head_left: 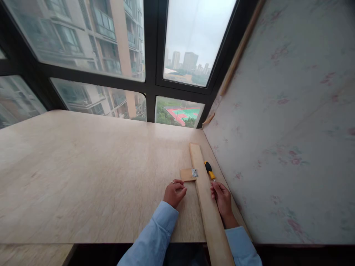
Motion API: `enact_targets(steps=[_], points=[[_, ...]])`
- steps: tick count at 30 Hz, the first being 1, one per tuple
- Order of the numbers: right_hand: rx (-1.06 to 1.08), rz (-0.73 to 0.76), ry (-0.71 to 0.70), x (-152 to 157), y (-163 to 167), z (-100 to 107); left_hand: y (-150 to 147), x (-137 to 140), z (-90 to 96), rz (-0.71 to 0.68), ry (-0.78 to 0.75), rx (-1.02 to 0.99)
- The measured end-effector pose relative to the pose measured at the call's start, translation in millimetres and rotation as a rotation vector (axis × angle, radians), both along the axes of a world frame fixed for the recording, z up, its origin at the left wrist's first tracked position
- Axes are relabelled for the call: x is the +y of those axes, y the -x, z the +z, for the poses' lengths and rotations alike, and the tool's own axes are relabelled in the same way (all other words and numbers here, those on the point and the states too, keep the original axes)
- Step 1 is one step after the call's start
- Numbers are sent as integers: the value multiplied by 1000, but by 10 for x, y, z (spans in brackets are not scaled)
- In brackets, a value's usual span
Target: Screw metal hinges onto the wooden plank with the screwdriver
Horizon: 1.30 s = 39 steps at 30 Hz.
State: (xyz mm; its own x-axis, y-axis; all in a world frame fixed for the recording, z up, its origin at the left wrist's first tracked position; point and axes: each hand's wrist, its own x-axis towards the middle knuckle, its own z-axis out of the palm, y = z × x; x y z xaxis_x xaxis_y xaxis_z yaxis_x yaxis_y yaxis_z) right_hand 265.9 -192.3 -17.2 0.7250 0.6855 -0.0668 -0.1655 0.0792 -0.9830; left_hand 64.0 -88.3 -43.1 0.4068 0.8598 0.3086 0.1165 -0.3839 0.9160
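A long pale wooden plank [207, 199] lies lengthwise, its near end past the sill's front edge. A small metal hinge [194, 173] joins its left edge to a short thin wooden piece [186, 175]. Just below that piece is my left hand [174, 193], fingers curled and thumb against them; whatever they might hold is hidden. A screwdriver [209, 170] with a black and yellow handle points away from me on the plank's right side. My right hand [223, 199] has its fingers closed at the screwdriver's shaft, beside the plank's right edge.
The stone-patterned sill [83, 173] stretches far to the left. A flowered papered wall [291, 147] rises close on the right, leaving a narrow strip beside the plank. Dark-framed windows [151, 88] stand at the back. A loose wood strip [208, 120] sits in the far corner.
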Motion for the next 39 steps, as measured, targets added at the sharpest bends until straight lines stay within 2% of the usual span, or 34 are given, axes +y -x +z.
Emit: enact_targets(steps=[11,15,20,24,26,29,34,39], points=[[57,60,22,-19,-32,-16,45,44,3,26,-51,11],[91,75,26,-30,-13,32,55,1,-64,47,-82,60],[102,82,44,-51,11,86,-45,52,-126,27,-283,323],[105,85,59,-53,8,86,-177,332,19,-68,-240,549],[122,81,65,-49,-1,71,-195,502,113,-141,-229,592],[132,78,77,-44,-14,47,-142,684,198,-223,-216,528],[143,69,88,-44,-15,43,-91,723,244,-258,-116,192],[140,64,111,-36,-3,76,-413,601,450,-261,-105,34]])
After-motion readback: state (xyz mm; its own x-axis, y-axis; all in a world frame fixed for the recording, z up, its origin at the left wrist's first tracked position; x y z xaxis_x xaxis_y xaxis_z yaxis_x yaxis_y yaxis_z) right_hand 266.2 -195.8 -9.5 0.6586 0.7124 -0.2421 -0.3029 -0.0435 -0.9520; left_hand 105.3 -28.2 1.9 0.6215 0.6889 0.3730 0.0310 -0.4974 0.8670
